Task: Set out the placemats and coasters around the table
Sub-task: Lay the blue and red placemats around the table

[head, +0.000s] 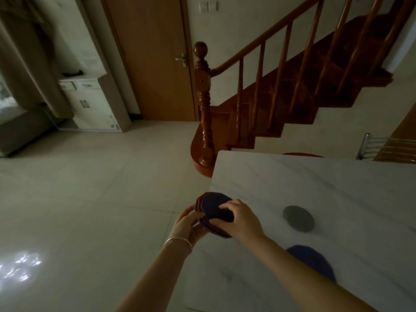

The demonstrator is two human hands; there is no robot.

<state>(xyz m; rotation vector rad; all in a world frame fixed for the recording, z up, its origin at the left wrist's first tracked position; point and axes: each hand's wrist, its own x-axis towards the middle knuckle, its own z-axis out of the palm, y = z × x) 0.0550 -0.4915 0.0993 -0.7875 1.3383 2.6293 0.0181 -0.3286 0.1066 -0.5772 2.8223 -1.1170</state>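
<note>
Stack of thin round purple and red felt coasters (213, 210): your left hand (191, 224) cradles it, right hand (242, 218) pinching the top one; light, floppy, lift by edge.

Your left hand (188, 224) cups upward from below, fingers curled, with a thin bracelet (179, 242) around its wrist. Your right hand (239, 218) reaches in from the right, palm down, thumb and fingertips pinching together. Both forearms stretch forward and the two hands nearly meet.
</note>
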